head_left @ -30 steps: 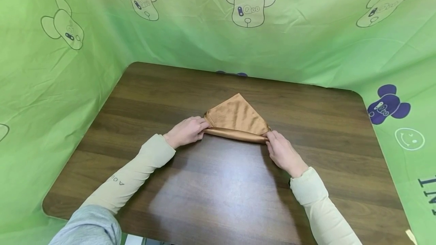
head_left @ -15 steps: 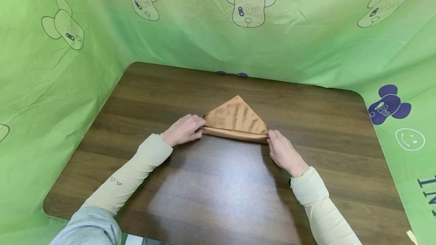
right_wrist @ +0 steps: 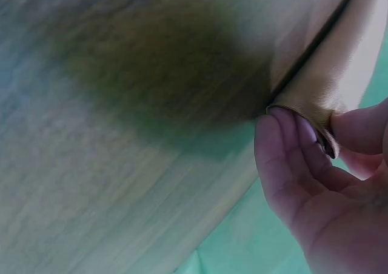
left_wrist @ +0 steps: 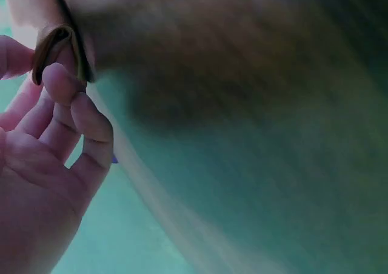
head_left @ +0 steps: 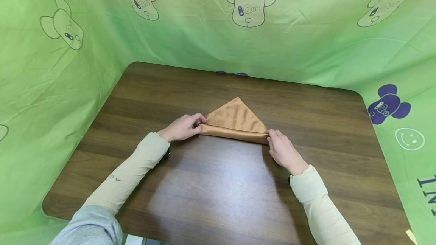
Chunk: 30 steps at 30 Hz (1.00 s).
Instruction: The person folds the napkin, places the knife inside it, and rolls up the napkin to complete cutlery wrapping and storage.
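Observation:
A shiny copper-brown satin cloth (head_left: 236, 115) lies on the wooden table, its far part a flat triangle pointing away from me. Its near edge is rolled into a tube running from hand to hand. At the tube's left end, my left hand (head_left: 184, 127) holds the roll. The left wrist view shows that end of the cloth (left_wrist: 59, 46) looped around a fingertip of the left hand (left_wrist: 54, 140). My right hand (head_left: 284, 150) pinches the other end. In the right wrist view, fingers of the right hand (right_wrist: 321, 183) sit under the cloth (right_wrist: 330, 83) with the thumb on the outside.
The brown table (head_left: 218, 184) has rounded corners. Green printed curtains (head_left: 190, 29) close it in at the back and both sides. A small pale strip (head_left: 411, 236) is at the table's right front edge.
The near edge has been rolled slightly, and the cloth's far tip sits a little closer to me. My left hand has shifted slightly left, its fingers lifting a bit; the right hand barely moved.

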{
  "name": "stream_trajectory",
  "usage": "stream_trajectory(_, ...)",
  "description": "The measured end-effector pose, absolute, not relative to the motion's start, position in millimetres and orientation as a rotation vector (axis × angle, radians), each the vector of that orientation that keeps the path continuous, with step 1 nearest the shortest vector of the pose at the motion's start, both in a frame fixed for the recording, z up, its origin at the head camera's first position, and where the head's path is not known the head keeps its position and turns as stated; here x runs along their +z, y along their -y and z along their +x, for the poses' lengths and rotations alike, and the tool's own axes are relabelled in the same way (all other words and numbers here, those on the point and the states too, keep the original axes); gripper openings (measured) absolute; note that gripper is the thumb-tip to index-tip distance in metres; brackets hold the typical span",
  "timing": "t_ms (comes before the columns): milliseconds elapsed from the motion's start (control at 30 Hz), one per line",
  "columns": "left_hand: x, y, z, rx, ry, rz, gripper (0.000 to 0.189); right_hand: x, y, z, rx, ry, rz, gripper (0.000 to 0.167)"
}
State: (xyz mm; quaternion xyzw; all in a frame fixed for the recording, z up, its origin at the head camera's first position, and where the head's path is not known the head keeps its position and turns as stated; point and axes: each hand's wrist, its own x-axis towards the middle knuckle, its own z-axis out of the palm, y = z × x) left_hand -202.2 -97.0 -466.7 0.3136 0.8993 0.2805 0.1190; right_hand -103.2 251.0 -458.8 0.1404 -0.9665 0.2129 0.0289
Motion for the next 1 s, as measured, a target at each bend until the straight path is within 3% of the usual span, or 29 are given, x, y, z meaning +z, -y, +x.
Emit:
stream_trajectory(667,-457.9,88.8,-211.3,0.854,-2.571,0.619,0.018,-461.5,-252.1,-116.3,0.701,3.078,0.321,0.018)
stream_trajectory(1000,-456.1,84.6,-211.1,0.830,-2.608,0.578,0.013,-463.3,-253.8,-119.4,0.758,3.030,0.276,0.007)
